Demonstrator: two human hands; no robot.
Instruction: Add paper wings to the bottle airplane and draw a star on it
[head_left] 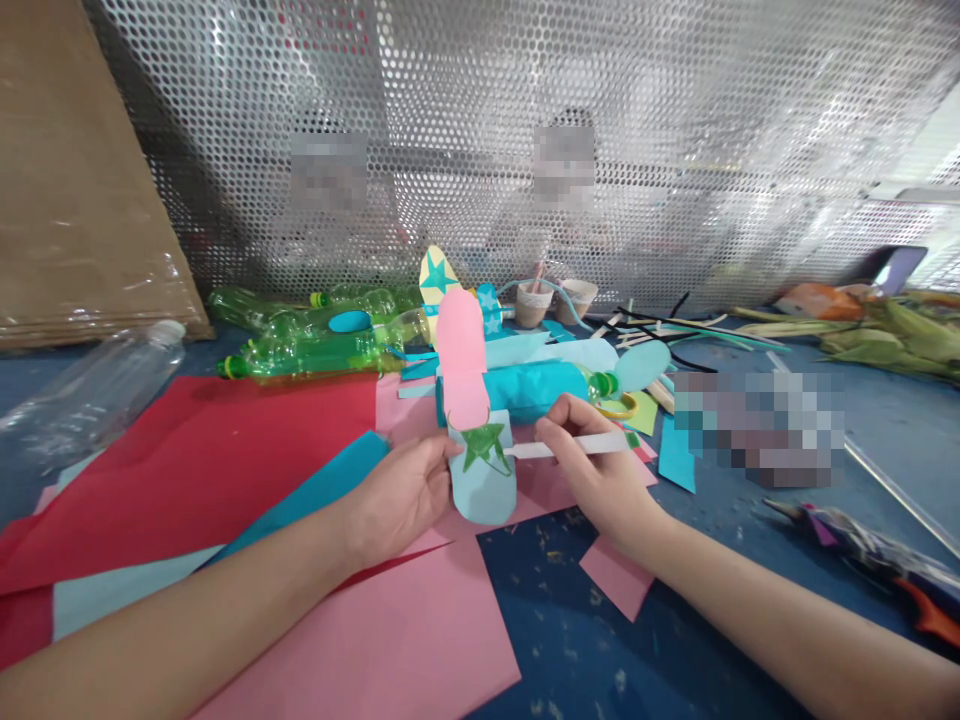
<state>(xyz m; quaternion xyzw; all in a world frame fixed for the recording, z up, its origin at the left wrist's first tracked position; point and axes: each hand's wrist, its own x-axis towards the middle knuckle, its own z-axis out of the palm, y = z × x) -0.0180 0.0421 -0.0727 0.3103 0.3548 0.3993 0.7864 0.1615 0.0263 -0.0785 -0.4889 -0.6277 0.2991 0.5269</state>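
Observation:
A light blue paper piece with a rounded end hangs from the near end of a plastic bottle wrapped in blue paper. My left hand pinches its left edge between thumb and fingers. In my right hand is a slim white marker with a green end, gripped like a pen. Its tip meets the paper beside a green star, which is partly filled in. Above it rises a pink rounded paper piece. At the bottle's green cap sits a pale teal paper oval.
Red and pink sheets spread across the blue table. Green plastic bottles lie behind, with a clear bottle at left. A glue gun rests at right. Small pots stand before the perforated metal panel.

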